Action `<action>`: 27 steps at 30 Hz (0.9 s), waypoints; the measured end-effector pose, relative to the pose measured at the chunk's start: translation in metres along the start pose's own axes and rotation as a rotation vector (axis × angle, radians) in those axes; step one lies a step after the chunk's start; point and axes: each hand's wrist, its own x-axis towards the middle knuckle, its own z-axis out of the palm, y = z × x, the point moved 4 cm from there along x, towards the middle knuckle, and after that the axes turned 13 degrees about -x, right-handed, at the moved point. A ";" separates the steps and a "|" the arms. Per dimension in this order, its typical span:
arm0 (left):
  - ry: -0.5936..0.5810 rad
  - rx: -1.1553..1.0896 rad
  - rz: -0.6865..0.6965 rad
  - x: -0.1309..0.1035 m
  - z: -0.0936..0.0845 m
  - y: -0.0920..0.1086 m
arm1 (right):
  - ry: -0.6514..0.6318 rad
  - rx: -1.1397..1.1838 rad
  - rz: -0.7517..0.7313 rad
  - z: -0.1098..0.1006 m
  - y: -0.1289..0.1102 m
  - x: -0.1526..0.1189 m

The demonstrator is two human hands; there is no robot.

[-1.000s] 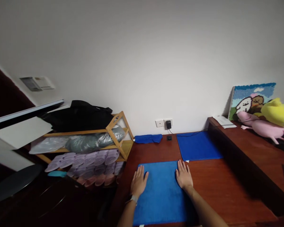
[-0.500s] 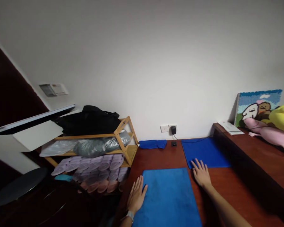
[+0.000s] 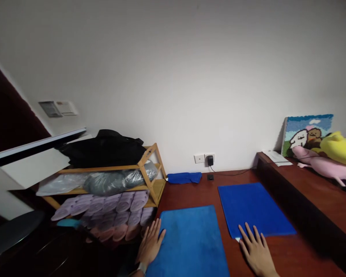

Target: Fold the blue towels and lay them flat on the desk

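Observation:
A light blue cloth [image 3: 190, 242] lies flat on the brown wooden table [image 3: 187, 196]. My left hand [image 3: 150, 242] rests at its left edge, palm down with the fingers stretched out. To the right, a darker blue cloth [image 3: 250, 207] is spread flat, a small white tag at its near left corner. The fingers of my right hand [image 3: 256, 250] lie spread over the near edge of this darker cloth. Against the wall at the back sits a folded blue cloth [image 3: 184, 177], apart from both hands.
A black adapter [image 3: 210, 161] is plugged into the wall, its cord running right. A raised ledge [image 3: 311, 181] holds a pink plush toy [image 3: 320, 159], a yellow plush [image 3: 338, 148] and a picture [image 3: 308, 130]. Left stands a wooden rack [image 3: 151, 177] with slippers and a black bag [image 3: 103, 150].
The darker blue cloth has slid toward me, away from the wall, with my right hand at its near edge. My left hand has stayed by the light blue cloth as the view shifted slightly.

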 end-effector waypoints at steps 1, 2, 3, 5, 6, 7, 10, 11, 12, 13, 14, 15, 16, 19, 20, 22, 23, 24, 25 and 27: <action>0.015 -0.012 0.005 -0.001 -0.003 0.002 | 0.013 0.017 -0.009 0.000 -0.003 -0.018; 0.036 -0.027 0.015 -0.003 -0.006 0.006 | 0.020 0.035 -0.022 0.000 -0.005 -0.036; 0.065 -0.044 0.029 -0.007 -0.010 0.011 | 0.023 0.052 -0.036 0.001 -0.007 -0.052; 0.125 -0.080 0.077 -0.021 -0.018 0.026 | 0.026 0.083 -0.062 0.002 -0.010 -0.078; 0.143 -0.098 0.108 -0.032 -0.022 0.034 | 0.029 0.095 -0.070 0.001 -0.012 -0.088; 0.152 -0.114 0.141 -0.044 -0.025 0.042 | 0.035 0.104 -0.076 0.000 -0.013 -0.096; 0.133 -0.148 0.231 -0.089 -0.033 0.064 | 0.070 0.105 -0.064 -0.008 -0.018 -0.112; 0.124 -0.156 0.249 -0.104 -0.035 0.068 | 0.083 0.100 -0.054 -0.011 -0.019 -0.116; 0.117 -0.162 0.258 -0.119 -0.036 0.070 | 0.093 0.095 -0.042 -0.014 -0.021 -0.118; 0.108 -0.168 0.258 -0.133 -0.036 0.071 | 0.099 0.092 -0.034 -0.016 -0.022 -0.121; 0.100 -0.173 0.253 -0.146 -0.036 0.070 | 0.099 0.093 -0.033 -0.017 -0.024 -0.123; 0.092 -0.179 0.243 -0.156 -0.036 0.067 | 0.093 0.096 -0.039 -0.018 -0.025 -0.125; 0.086 -0.186 0.233 -0.165 -0.036 0.063 | 0.085 0.101 -0.047 -0.018 -0.026 -0.126; 0.044 -0.215 0.232 -0.179 -0.036 0.051 | 0.051 0.109 -0.060 -0.019 -0.026 -0.127; 0.025 -0.223 0.238 -0.180 -0.036 0.049 | 0.040 0.106 -0.057 -0.021 -0.026 -0.126; -0.017 -0.227 0.256 -0.180 -0.036 0.045 | 0.027 0.102 -0.047 -0.029 -0.027 -0.121; -0.030 -0.221 0.263 -0.180 -0.037 0.044 | 0.032 0.104 -0.056 -0.036 -0.030 -0.118; -0.034 -0.211 0.268 -0.180 -0.037 0.044 | 0.047 0.113 -0.083 -0.044 -0.035 -0.115; -0.032 -0.197 0.274 -0.180 -0.037 0.043 | 0.069 0.129 -0.129 -0.052 -0.042 -0.113; -0.010 -0.160 0.276 -0.181 -0.037 0.041 | 0.114 0.166 -0.265 -0.066 -0.065 -0.109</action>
